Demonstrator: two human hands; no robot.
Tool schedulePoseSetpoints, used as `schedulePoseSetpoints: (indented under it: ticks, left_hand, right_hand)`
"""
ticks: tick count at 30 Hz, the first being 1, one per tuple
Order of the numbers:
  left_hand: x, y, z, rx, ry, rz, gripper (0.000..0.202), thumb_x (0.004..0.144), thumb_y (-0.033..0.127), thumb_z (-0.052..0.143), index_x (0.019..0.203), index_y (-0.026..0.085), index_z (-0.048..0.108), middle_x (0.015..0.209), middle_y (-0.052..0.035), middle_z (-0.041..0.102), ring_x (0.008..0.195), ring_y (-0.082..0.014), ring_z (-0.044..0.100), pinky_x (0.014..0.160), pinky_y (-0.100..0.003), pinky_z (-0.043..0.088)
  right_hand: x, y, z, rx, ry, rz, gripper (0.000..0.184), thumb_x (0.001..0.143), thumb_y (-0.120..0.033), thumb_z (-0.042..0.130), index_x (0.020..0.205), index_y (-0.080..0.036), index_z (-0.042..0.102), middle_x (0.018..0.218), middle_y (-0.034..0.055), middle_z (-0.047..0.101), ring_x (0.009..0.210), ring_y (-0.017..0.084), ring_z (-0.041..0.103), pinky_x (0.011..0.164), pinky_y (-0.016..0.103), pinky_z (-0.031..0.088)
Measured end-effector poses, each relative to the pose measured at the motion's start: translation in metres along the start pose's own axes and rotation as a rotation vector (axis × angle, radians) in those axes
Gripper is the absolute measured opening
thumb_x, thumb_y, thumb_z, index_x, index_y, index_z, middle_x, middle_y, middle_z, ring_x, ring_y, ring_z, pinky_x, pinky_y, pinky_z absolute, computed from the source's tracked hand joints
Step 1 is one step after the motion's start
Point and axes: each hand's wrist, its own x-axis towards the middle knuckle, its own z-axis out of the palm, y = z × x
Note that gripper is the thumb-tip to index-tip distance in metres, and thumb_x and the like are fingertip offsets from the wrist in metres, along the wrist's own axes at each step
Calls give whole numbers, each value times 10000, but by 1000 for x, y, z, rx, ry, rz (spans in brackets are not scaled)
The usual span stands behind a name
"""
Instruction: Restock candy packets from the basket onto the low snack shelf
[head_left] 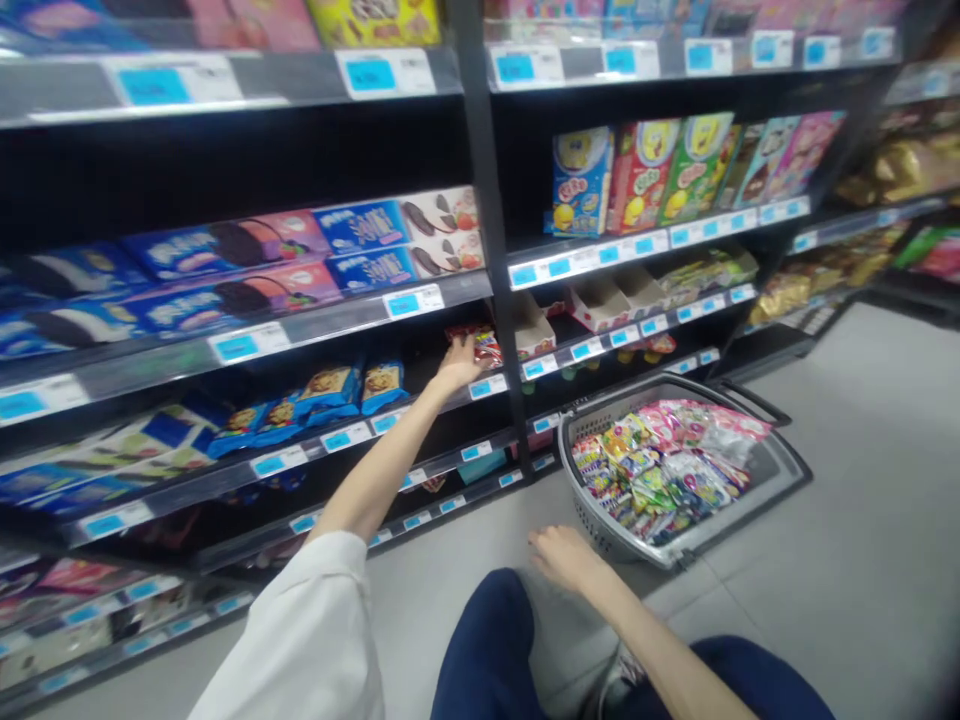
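Observation:
My left hand (457, 364) reaches into a shelf bay beside the black upright, its fingers closed over shiny red snack packets (486, 345); how many it grips is hidden. Blue cookie packs (330, 390) lie on that same shelf to the left. My right hand (564, 556) hangs low over the floor, loosely curled but open, with nothing visible in it. Just beyond it stands a grey plastic shopping basket (600, 520), full of colourful candy bags (660, 460).
Boxes of sandwich cookies (367, 240) line the shelf above my left hand. To the right are upright cartoon snack boxes (581, 180) and open cardboard display trays (600, 305). The basket's dark handle (757, 400) juts out right. Grey tiled floor (862, 500) extends beyond it.

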Motion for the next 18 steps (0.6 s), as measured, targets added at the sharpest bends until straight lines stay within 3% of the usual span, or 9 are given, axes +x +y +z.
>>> schedulePoseSetpoints:
  ticks: [3,8,15,18]
  left_hand:
    - [3,-4,7,-27,57,-32,733,891,548,561,1453,110,389,1446,-259,413,1281,-409,524,1066,-490,440]
    - [9,-12,23,-124,151,-21,701,868,519,628,1418,135,425,1443,-191,405,1329,-341,478,1135,-436,398]
    - [8,-11,27,-110,158,-77,672,904,516,635,1426,191,364,1474,-102,359,1370,-290,429,1177,-416,349]
    - [11,-13,28,-142,154,-65,664,909,510,637,1430,206,359,1477,-87,359,1388,-302,417,1179,-424,346]
  right_hand:
    - [3,-5,1,8,-23,-7,244,947,-270,569,1084,-120,705,1056,196,725,1019,341,707,835,386,528]
    - [6,-1,-4,42,3,-13,274,974,-308,538,1168,-157,660,1097,151,722,1041,300,698,852,371,531]
    - [-5,18,-38,19,134,-31,279,1026,-279,458,1186,-148,647,1140,113,700,1045,231,678,886,314,501]
    - [-19,31,-55,-18,207,12,428,1060,-263,290,1218,-64,635,1176,112,654,1135,171,628,963,267,431]
